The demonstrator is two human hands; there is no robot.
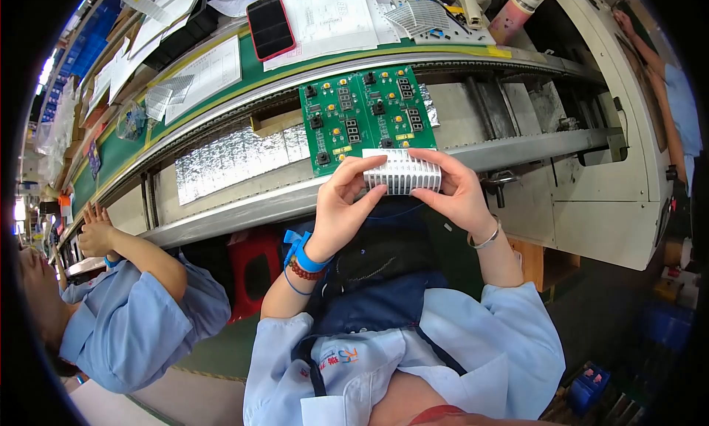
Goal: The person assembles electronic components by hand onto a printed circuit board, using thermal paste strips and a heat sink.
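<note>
We see the left grip [340,202] and right grip [461,193] pinching the bowed, striped white sheet [405,176]; harder bending could crease it.

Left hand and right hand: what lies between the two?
In the head view, a curved, striped white sheet lies between the left hand and the right hand, pinched by both, overlapping the green circuit board in the picture.

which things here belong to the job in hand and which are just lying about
Likely in the job:
white striped sheet, held by left hand and right hand
green circuit board

Probably just lying about:
phone
pink bottle
papers
</note>
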